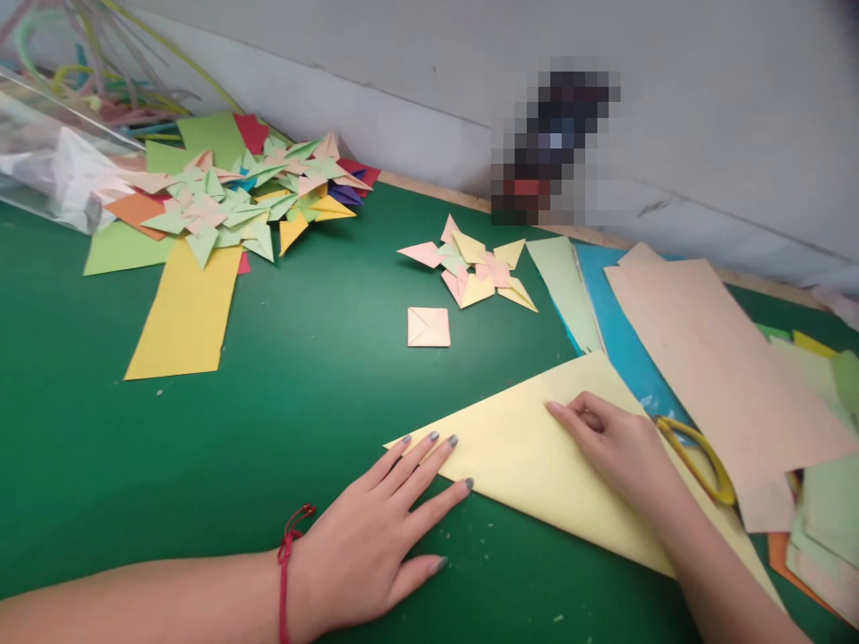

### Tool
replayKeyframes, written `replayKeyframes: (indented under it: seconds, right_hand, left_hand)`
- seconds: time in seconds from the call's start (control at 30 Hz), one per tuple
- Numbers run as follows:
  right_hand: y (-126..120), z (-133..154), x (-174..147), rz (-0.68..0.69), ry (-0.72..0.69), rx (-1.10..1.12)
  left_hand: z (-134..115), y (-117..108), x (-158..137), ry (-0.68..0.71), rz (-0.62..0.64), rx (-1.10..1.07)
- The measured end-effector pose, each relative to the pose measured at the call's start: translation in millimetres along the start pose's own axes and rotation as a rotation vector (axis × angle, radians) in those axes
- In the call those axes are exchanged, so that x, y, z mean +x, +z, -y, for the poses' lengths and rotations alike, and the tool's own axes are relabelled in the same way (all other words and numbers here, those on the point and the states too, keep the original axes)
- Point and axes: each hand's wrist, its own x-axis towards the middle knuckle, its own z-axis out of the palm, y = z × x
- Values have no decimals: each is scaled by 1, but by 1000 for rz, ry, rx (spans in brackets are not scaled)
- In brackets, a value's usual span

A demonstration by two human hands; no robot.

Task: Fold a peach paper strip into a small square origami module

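A large pale yellow sheet of paper (pixel 510 447), folded into a triangle, lies on the green table. My left hand (pixel 389 528), with a red cord bracelet at its wrist, rests flat with fingers spread; its fingertips hold down the sheet's pointed left end. Over the sheet's right half, my right hand (pixel 614 438) has its fingers curled together, knuckles and fingertips against the paper, with nothing visible in them. Beyond the sheet lie a small folded square (pixel 428 327) and pink, yellow and green folded paper stars (pixel 473 264). Scissors with a yellow handle (pixel 701 461) are partly hidden beside my right forearm.
A pile of folded stars and coloured paper (pixel 221 206) sits at the back left, near a clear plastic bag (pixel 60 161) and pipe cleaners (pixel 100 63). Peach sheets (pixel 711 358) overlap a blue sheet (pixel 624 313) at right. A wall borders the table's back edge.
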Motion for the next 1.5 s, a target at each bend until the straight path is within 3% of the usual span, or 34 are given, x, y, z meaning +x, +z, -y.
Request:
replayKeyframes:
  seconds: [0.4, 1.5]
  right_hand:
    - [-1, 3, 1, 9, 7, 61]
    - [-1, 0, 0, 16, 9, 29]
  left_hand:
    - [0, 1, 1, 1, 12, 72]
    - [1, 2, 1, 4, -10, 15]
